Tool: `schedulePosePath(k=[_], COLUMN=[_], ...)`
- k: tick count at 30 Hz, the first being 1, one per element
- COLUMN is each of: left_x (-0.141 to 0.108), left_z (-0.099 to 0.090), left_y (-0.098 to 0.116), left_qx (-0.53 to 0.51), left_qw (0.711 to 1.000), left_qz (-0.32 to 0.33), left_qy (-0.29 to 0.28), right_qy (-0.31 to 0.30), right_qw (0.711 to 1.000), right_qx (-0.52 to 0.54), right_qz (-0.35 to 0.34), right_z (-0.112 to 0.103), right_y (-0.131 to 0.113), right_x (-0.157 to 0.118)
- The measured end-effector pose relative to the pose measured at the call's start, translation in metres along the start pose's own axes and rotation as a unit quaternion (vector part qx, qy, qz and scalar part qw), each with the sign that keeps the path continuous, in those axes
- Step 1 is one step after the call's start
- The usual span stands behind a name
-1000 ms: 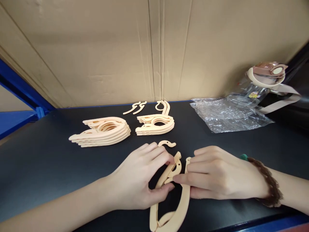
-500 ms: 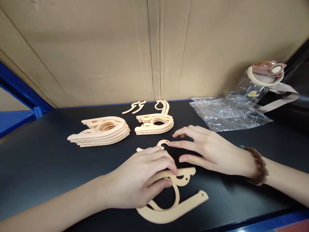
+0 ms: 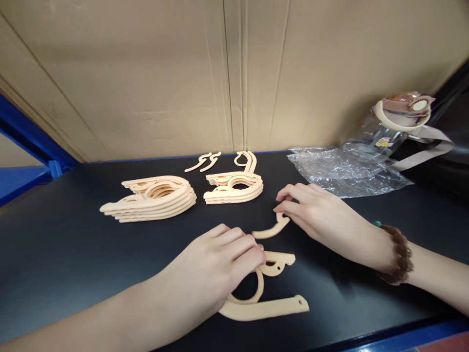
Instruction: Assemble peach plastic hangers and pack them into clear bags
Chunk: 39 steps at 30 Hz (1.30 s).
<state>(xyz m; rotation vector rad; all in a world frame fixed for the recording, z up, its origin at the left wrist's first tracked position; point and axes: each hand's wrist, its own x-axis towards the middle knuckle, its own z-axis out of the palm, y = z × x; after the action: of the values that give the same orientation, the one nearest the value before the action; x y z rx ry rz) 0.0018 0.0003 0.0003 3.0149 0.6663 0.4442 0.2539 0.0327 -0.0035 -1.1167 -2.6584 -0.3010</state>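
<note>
My left hand (image 3: pixel 229 269) is closed over the curved end of a beige folding hanger piece (image 3: pixel 264 309) lying at the front of the table. Out from under its fingers show a ring and a short arm with a small hole. Its thumb is hidden. To the right, my right hand (image 3: pixel 326 220) pinches one end of a beige hanger hook (image 3: pixel 269 231), whose curved tail points left, just beyond the hanger piece. Behind the hands lie two stacks of folded beige hanger pieces, a larger left stack (image 3: pixel 157 210) and a smaller right stack (image 3: pixel 234 195).
At the back of the black table (image 3: pixel 54 244) are two loose hooks (image 3: pixel 208 160) and some further beige pieces (image 3: pixel 250 162). Crumpled clear plastic bags (image 3: pixel 351 178) lie at the right, beside a strapped bottle (image 3: pixel 399 122). A cardboard wall (image 3: pixel 154 88) closes the back.
My right hand has taken hold of the hook and drawn it to the right, turning it. My left hand has curled further over the hanger piece, which has shifted slightly.
</note>
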Motion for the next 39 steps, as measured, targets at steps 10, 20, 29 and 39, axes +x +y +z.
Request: schedulePosePath(k=[10, 20, 29, 39], left_x=[0.002, -0.006, -0.002, 0.000], left_z=[-0.001, -0.002, 0.009, 0.007], left_y=[-0.005, -0.006, 0.007, -0.003], left_qx=[0.272, 0.283, 0.076, -0.055], left_qw=[0.962, 0.954, 0.994, 0.994], left_qz=[0.005, -0.092, -0.017, -0.021], left_qy=[0.027, 0.035, 0.080, 0.087], right_qy=[-0.034, -0.017, -0.065, -0.062], right_qw=[0.995, 0.989, 0.997, 0.994], right_qx=[0.025, -0.132, -0.033, 0.085], right_qz=[0.090, 0.061, 0.011, -0.027], right_z=[-0.004, -0.012, -0.012, -0.016], right_y=[0.005, -0.007, -0.001, -0.017], right_x=[-0.002, -0.004, -0.005, -0.002])
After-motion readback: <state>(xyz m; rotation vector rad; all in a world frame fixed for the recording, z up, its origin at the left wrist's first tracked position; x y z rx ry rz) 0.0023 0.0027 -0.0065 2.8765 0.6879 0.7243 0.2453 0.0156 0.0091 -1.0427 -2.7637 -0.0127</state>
